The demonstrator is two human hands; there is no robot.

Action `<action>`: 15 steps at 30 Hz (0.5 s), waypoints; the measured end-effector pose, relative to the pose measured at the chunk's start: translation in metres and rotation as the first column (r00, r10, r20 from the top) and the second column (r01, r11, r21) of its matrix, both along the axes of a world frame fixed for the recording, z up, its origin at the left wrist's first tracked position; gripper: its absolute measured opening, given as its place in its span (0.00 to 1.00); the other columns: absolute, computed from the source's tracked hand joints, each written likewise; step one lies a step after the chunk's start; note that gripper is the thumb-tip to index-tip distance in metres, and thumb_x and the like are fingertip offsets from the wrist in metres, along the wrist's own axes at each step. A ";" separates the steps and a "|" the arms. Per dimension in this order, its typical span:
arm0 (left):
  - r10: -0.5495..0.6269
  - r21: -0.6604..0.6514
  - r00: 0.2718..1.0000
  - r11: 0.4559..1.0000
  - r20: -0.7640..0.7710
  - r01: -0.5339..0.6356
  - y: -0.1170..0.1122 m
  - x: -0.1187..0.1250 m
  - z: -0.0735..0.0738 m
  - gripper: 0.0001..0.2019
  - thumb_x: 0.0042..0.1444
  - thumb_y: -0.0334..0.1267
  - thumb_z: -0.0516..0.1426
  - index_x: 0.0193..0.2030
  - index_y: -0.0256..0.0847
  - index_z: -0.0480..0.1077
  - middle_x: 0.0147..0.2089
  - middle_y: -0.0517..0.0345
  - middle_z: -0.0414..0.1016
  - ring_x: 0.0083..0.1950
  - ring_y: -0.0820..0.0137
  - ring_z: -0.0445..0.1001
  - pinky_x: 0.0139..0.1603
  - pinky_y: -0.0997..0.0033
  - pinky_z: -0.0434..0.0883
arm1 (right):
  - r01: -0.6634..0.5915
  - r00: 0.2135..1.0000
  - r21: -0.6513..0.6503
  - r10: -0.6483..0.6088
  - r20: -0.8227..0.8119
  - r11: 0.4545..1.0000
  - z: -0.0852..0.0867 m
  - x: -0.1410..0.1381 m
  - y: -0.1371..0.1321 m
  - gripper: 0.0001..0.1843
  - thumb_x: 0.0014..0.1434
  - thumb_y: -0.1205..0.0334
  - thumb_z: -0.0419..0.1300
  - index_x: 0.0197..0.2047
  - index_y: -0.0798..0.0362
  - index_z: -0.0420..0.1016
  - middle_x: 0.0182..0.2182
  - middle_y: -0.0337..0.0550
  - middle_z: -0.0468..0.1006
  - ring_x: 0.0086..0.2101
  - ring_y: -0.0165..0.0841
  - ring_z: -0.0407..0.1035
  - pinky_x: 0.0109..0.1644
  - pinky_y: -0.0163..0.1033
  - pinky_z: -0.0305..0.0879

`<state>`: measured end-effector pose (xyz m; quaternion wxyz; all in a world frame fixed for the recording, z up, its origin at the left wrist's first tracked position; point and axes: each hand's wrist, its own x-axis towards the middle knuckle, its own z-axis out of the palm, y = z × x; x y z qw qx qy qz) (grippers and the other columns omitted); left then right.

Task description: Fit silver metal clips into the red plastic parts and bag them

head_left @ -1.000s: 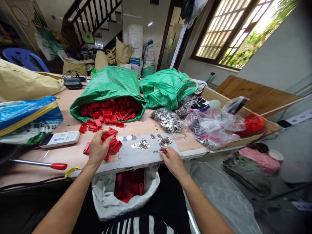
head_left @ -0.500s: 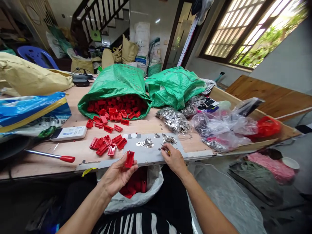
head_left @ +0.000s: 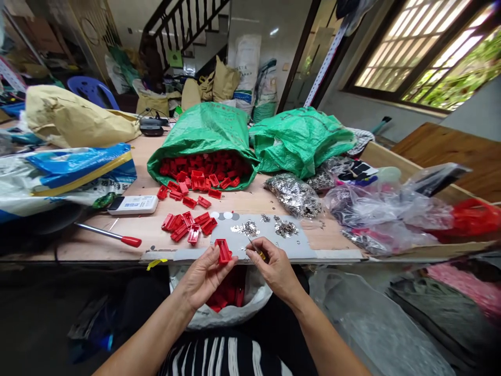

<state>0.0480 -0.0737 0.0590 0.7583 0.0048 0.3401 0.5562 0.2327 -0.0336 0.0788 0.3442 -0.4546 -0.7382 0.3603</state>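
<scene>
My left hand [head_left: 203, 274] holds a red plastic part [head_left: 224, 251] up by its fingertips at the table's front edge. My right hand [head_left: 274, 266] is closed in a pinch on a thin yellow-handled tool [head_left: 256, 250] whose tip points toward the part. Small piles of silver metal bits [head_left: 247, 228] lie on a grey sheet [head_left: 274, 245] just beyond my hands. A loose cluster of red parts [head_left: 188, 228] lies to the left of the sheet. A white bag [head_left: 235, 308] with red parts in it sits in my lap.
A green sack [head_left: 203, 136] spilling red parts lies at the table's middle, a second green sack [head_left: 301, 136] to its right. Clear bags of silver bits [head_left: 293, 193], a remote [head_left: 133, 204], a red-handled screwdriver [head_left: 113, 236] and a blue-white sack [head_left: 66, 172] surround the work area.
My left hand took one red part from the cluster on the table and brought it to the front edge. My right hand drew back from the silver bits toward the part.
</scene>
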 end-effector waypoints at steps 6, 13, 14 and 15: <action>0.082 0.345 0.945 0.938 -0.316 0.033 -0.005 -0.001 -0.004 0.20 0.45 0.29 0.67 0.46 0.42 0.69 0.40 0.59 0.78 0.42 0.67 0.79 0.46 0.69 0.76 | -0.039 0.997 0.041 0.036 0.066 0.998 0.008 -0.005 -0.011 0.06 0.61 0.60 0.56 0.36 0.52 0.71 0.29 0.38 0.76 0.29 0.29 0.68 0.35 0.32 0.62; 0.293 0.467 0.577 0.866 -0.762 0.177 -0.013 0.004 -0.010 0.15 0.44 0.33 0.67 0.41 0.43 0.74 0.43 0.56 0.80 0.45 0.65 0.77 0.49 0.69 0.72 | -0.109 0.981 0.072 0.096 0.167 0.991 0.006 -0.009 -0.017 0.04 0.59 0.66 0.55 0.35 0.52 0.71 0.29 0.39 0.74 0.29 0.30 0.67 0.35 0.33 0.60; 0.309 0.467 0.531 0.863 -0.789 0.192 -0.014 0.005 -0.010 0.15 0.44 0.33 0.67 0.41 0.43 0.75 0.43 0.56 0.80 0.45 0.65 0.77 0.50 0.69 0.72 | -0.119 0.979 0.071 0.105 0.174 0.990 0.005 -0.010 -0.017 0.04 0.59 0.67 0.55 0.35 0.52 0.71 0.29 0.38 0.74 0.30 0.30 0.67 0.35 0.33 0.60; 0.324 0.467 0.492 0.861 -0.808 0.201 -0.015 0.005 -0.011 0.15 0.43 0.33 0.67 0.41 0.44 0.75 0.43 0.56 0.80 0.45 0.65 0.77 0.50 0.69 0.72 | -0.127 0.977 0.070 0.113 0.178 0.989 0.004 -0.010 -0.016 0.04 0.59 0.68 0.55 0.35 0.52 0.71 0.29 0.38 0.74 0.30 0.30 0.67 0.35 0.33 0.60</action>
